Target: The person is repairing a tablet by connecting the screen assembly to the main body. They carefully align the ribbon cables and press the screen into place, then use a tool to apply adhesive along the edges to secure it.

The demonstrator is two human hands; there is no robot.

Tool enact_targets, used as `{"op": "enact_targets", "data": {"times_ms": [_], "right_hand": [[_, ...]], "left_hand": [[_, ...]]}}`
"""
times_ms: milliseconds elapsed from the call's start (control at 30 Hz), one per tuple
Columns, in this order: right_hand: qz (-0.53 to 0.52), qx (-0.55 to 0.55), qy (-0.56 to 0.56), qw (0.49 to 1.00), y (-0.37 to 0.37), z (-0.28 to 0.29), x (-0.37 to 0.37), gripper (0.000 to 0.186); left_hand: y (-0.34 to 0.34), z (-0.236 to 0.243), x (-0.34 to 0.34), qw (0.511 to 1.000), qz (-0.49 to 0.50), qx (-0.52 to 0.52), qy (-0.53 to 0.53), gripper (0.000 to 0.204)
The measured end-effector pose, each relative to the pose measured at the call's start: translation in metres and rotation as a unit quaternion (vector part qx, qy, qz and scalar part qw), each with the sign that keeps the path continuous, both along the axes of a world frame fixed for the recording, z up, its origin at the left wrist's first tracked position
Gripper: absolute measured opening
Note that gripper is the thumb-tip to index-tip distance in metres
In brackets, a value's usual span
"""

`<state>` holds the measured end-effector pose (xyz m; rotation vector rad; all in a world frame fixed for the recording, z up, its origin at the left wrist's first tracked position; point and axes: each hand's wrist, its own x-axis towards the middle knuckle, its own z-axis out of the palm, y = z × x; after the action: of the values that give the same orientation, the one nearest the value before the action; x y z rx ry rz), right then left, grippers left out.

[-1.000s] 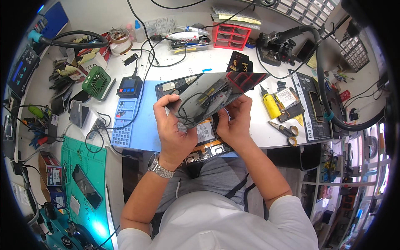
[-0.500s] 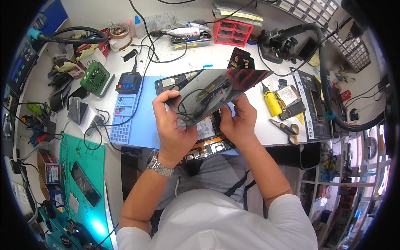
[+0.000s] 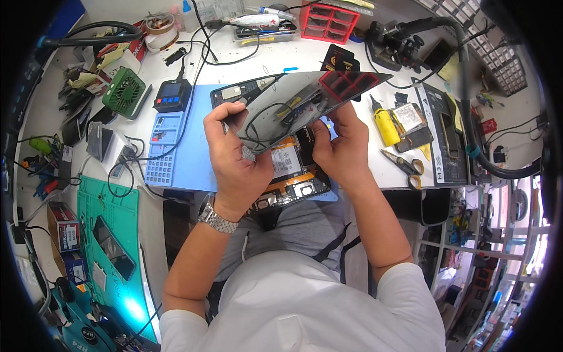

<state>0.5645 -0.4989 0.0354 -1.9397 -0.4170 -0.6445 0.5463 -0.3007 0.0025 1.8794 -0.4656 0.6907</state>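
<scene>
A glossy black tablet screen [image 3: 296, 102] is tilted up between my hands, reflecting the cables and red drawers. My left hand [image 3: 239, 158] grips its left end, fingers behind and thumb along the lower edge. My right hand [image 3: 345, 149] has its fingers behind the right part, with the thumb near the lower edge. Below the screen lies an opened tablet body [image 3: 305, 186] with a battery [image 3: 285, 162], orange flex cables and a dark frame. It overhangs the table's near edge. Behind the screen, a dark back panel [image 3: 237, 91] shows partly.
Right of my hands lie a yellow bottle [image 3: 386, 126], an opened phone [image 3: 410, 120] and scissors [image 3: 407, 167]. To the left are a blue parts tray [image 3: 162, 146], a small blue-buttoned device [image 3: 172, 95] and a green fan [image 3: 126, 94]. Red drawers [image 3: 329, 22] stand at the back.
The head view has shifted, so the table sits higher in it. Both hands have lifted the screen slightly away from me, and more of the opened tablet body shows beneath it.
</scene>
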Motion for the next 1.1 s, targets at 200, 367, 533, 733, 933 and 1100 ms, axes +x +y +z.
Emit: {"op": "enact_targets", "data": {"times_ms": [200,367,533,733,933,1100], "right_hand": [[-0.021,-0.013,-0.005,1.000,0.000,-0.004,-0.003,0.026],[-0.012,0.009,-0.025,1.000,-0.003,-0.014,0.002,0.031],[-0.011,-0.009,0.033,0.999,0.001,-0.003,-0.005,0.032],[-0.022,-0.083,-0.047,0.995,-0.002,-0.001,0.000,0.032],[-0.004,-0.058,-0.041,0.997,-0.001,-0.003,-0.004,0.032],[0.004,-0.028,-0.020,0.999,0.003,-0.004,-0.004,0.029]], "left_hand": [[-0.001,-0.001,0.000,1.000,-0.006,-0.027,0.003,0.061],[0.001,-0.001,0.001,1.000,-0.001,-0.004,-0.001,0.062],[0.001,-0.001,-0.001,1.000,-0.003,-0.017,0.005,0.066],[0.000,0.000,-0.002,0.999,-0.010,-0.030,0.020,0.069],[0.000,0.001,-0.002,1.000,-0.006,-0.023,0.012,0.070],[-0.001,0.002,-0.002,1.000,-0.002,-0.020,0.022,0.070]]}}
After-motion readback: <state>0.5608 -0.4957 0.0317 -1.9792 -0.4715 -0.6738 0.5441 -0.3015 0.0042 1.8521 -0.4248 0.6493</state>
